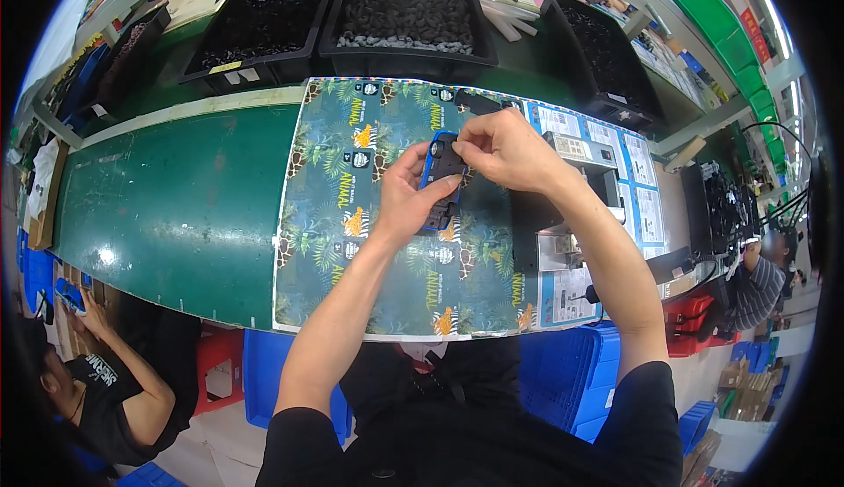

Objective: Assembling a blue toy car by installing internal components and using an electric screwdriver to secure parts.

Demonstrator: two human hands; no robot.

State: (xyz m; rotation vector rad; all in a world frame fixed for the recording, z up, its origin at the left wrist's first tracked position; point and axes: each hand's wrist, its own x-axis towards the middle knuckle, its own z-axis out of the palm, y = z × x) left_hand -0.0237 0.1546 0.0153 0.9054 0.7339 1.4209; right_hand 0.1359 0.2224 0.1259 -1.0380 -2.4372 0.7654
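Note:
A long plastic piece [445, 163], black on its upper face with a blue rim, is held over the printed sheet in front of me. My left hand [410, 192] is closed round its left side, the thumb lying across the black face. At its far end, the pinched fingers of my right hand [503, 148] touch the piece. Whatever is between those fingertips, if anything, is too small or hidden to make out. Beneath both hands lies the sheet [400, 285] with animal and leaf prints.
Black bins of small dark parts [255, 25] and grey parts [404, 12] line the back. A device with a metal block [558, 250] stands right of my hands. The green tabletop [176, 214] extends left. At lower left, a co-worker [123, 373] holds a blue item.

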